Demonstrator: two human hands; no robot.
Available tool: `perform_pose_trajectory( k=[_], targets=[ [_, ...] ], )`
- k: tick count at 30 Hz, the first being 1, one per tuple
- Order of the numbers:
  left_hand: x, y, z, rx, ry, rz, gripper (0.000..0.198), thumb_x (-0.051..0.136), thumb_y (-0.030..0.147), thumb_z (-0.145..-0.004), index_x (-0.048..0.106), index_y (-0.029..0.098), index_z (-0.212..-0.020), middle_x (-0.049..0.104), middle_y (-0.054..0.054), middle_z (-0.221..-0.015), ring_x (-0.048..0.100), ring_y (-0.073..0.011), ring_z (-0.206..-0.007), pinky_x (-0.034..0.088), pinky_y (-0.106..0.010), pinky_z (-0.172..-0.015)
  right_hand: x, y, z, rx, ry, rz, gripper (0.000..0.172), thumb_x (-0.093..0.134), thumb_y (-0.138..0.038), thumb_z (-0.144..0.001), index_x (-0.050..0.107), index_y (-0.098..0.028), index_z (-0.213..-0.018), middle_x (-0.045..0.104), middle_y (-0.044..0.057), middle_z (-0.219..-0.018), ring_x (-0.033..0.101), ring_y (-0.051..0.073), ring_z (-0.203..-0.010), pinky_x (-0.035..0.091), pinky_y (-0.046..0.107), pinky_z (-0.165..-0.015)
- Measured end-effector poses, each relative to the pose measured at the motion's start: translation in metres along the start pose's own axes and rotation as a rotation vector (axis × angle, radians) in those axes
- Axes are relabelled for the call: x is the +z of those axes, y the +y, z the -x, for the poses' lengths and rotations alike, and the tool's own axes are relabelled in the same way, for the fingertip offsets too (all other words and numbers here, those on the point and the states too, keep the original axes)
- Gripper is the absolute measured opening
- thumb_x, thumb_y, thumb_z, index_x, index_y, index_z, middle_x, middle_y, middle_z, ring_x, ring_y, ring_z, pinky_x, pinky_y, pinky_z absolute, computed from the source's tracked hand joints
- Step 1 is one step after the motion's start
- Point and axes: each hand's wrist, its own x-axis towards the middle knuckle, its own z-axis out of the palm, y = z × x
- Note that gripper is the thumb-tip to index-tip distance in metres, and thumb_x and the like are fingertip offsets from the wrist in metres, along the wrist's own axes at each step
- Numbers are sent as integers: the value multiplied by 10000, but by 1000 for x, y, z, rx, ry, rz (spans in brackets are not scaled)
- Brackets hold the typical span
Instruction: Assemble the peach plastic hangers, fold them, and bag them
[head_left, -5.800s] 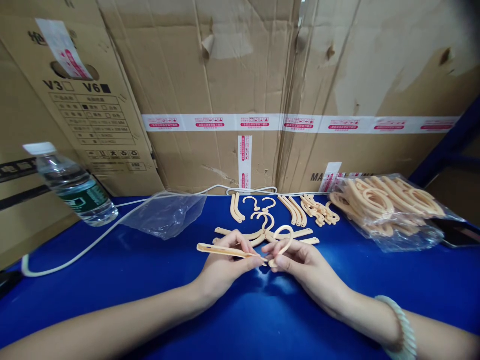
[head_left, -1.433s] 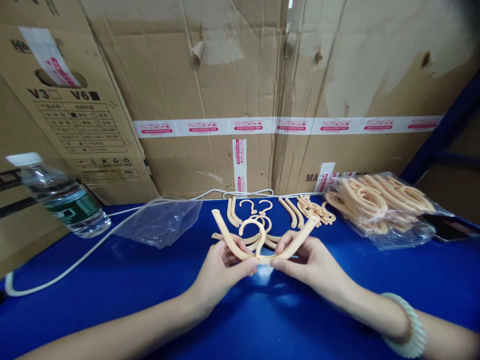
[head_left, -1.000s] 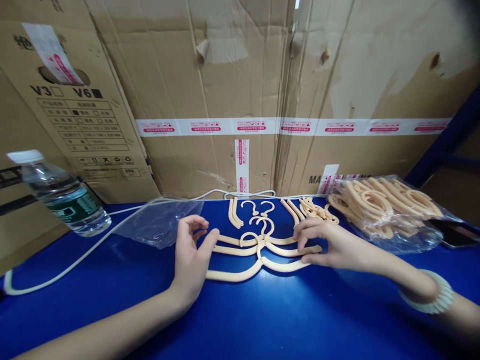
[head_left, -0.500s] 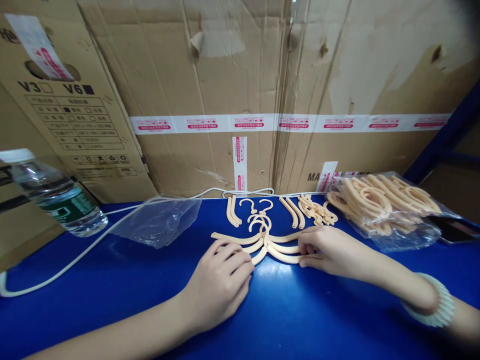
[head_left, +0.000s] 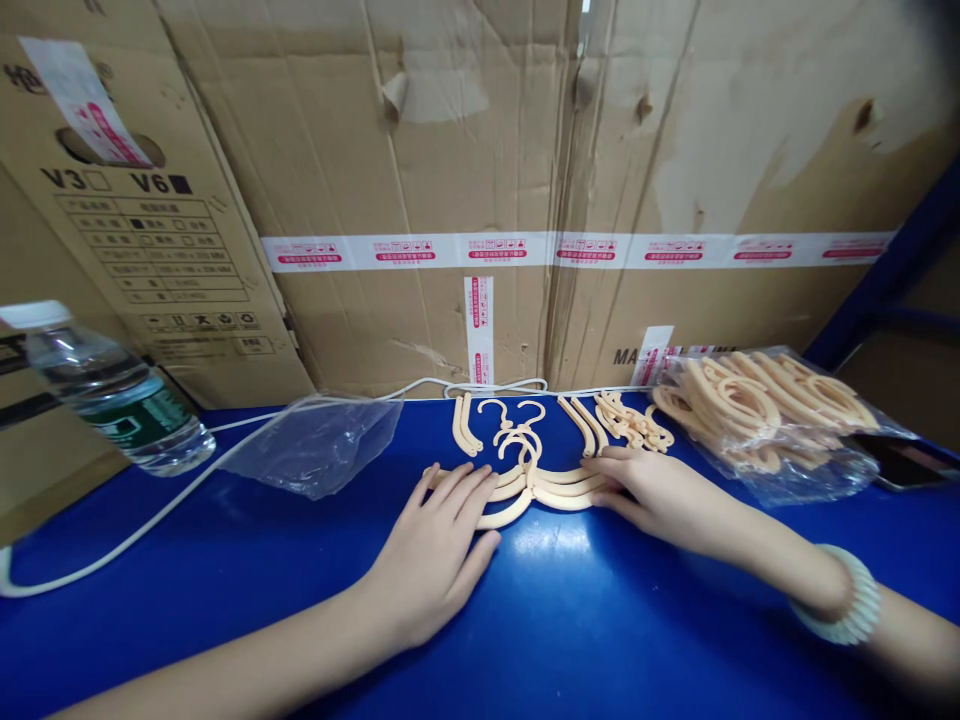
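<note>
My left hand (head_left: 436, 560) has just opened flat, fingers fanned over the near clothes hanger (head_left: 568, 500) at its two o'clock; that hanger now nests closer to the hangers behind (head_left: 561, 477), a tighter set. It's peach, smooth, bow-armed. My right hand (head_left: 646, 492) narrows around ends at nine o'clock; whether gripping, I can't tell.

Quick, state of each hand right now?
Left hand: open, over the left ends of the hangers.
Right hand: at their right ends; can't tell if closed.

The hangers (head_left: 566, 499) are beige, the table (head_left: 555, 620) blue.
</note>
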Motion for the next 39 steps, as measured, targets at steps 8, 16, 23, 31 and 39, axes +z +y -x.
perform_pose_trajectory(
  k=[8,16,23,31,39],
  targets=[
    [6,-13,-4,23,47,-4,325,398,120,-973,573,156,-1245,669,-96,-1197,614,-280,-1102,394,-601,-1062,-3,-13,2,52,-45,53,56,579,-219,-889,623,-188,-874,708,61,-872,684,232,-760,469,303,-631],
    [9,-19,-7,5,81,56,315,375,112,-977,562,149,-1228,658,-117,-1210,605,-279,-1130,408,-593,-1062,-3,-10,1,-1,23,48,124,542,-205,-898,662,-215,-926,717,67,-933,681,228,-884,470,290,-710],
    [7,-13,-6,-36,70,166,271,381,180,-996,530,133,-1218,637,-141,-1216,582,-272,-1154,385,-584,-1091,-3,-13,3,60,-13,32,127,524,-172,-863,621,-198,-941,709,51,-826,667,223,-741,418,282,-613],
    [5,-12,-6,-42,44,174,294,410,194,-983,497,144,-1259,614,-149,-1270,546,-291,-1217,364,-600,-1097,-9,-5,2,79,-7,-80,254,514,-125,-811,636,-208,-1017,676,10,-712,609,174,-613,373,259,-561],
    [2,-10,-5,4,94,180,277,453,167,-946,505,170,-1218,622,-127,-1224,556,-292,-1158,377,-591,-1046,-13,5,0,162,148,-68,105,502,-140,-784,583,-206,-793,654,8,-659,586,156,-582,386,251,-546]
  ],
)
